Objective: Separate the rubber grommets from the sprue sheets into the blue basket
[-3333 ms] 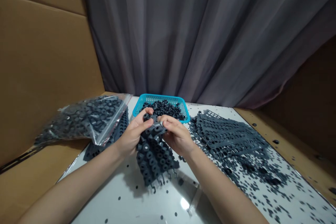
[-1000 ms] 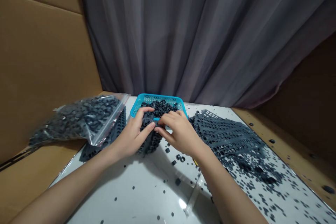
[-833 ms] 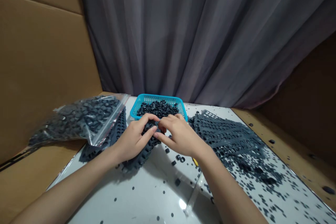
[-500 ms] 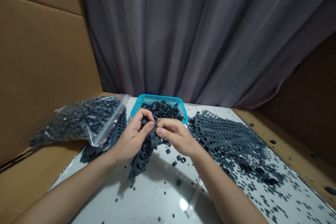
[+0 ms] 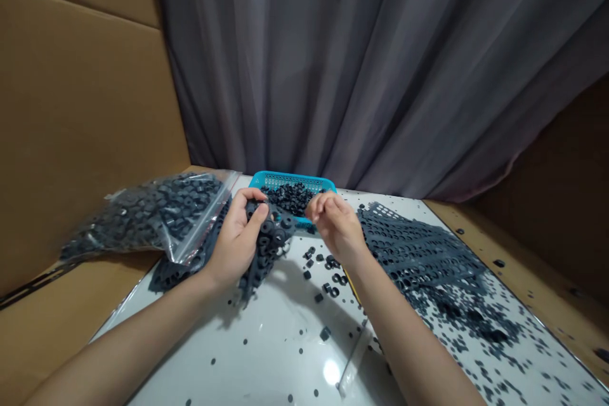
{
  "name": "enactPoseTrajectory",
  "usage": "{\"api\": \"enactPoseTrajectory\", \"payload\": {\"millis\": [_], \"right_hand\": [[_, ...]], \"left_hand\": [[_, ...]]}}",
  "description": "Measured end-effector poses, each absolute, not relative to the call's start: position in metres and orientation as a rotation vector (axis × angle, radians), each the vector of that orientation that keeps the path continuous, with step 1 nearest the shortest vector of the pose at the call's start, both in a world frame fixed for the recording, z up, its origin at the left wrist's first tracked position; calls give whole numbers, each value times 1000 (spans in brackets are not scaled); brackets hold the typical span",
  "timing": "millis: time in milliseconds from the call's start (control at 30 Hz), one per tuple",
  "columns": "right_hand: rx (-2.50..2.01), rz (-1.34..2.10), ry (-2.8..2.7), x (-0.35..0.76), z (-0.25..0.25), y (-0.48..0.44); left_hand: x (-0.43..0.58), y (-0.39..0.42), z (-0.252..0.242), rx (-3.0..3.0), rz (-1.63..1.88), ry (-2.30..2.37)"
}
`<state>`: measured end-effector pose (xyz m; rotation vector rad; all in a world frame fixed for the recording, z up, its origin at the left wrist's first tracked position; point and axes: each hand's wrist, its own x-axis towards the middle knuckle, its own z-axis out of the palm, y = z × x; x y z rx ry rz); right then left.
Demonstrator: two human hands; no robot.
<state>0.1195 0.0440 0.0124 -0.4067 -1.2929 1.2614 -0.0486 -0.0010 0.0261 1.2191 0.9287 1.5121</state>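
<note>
Sheet of dark rings [image 5: 275, 235] down to one hand

It hangs over the worktop [image 5: 266, 368], its upper end pinched between thumb and fingers of the left hand [image 5: 235, 238]. Half a second ago both hands had it; now the right hand [image 5: 337, 225] is off, raised just beside the sheet, fingers curled in. Whether they pinch anything I can't tell from here. More loose rings [image 5: 335, 292] show below that hand than a moment ago, so I'd judge bits are coming away. Behind, the blue basket [image 5: 290, 176] holds a heap of small dark pieces [image 5: 291, 195]. A clear zip bag [image 5: 162, 209] of similar ones slumps at left; perforated sheets [image 5: 419, 247] lie piled at right.
</note>
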Motion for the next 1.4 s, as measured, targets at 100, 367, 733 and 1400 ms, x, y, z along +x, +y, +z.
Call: {"api": "enactPoseTrajectory", "payload": {"millis": [100,367,733,1400], "right_hand": [[-827,905,-1478,146,-3,72],[-1334,326,-1872,175,-52,105],[-810,200,-2350,144,27,42],[-873,-180,-2479,128,51,6]], "left_hand": [[-50,0,24,1335,1451,1042],[-46,1,19,1462,1376,1191],[-50,-1,18,2006,1370,1366],[-52,-13,27,2091,1241,1225]]}}
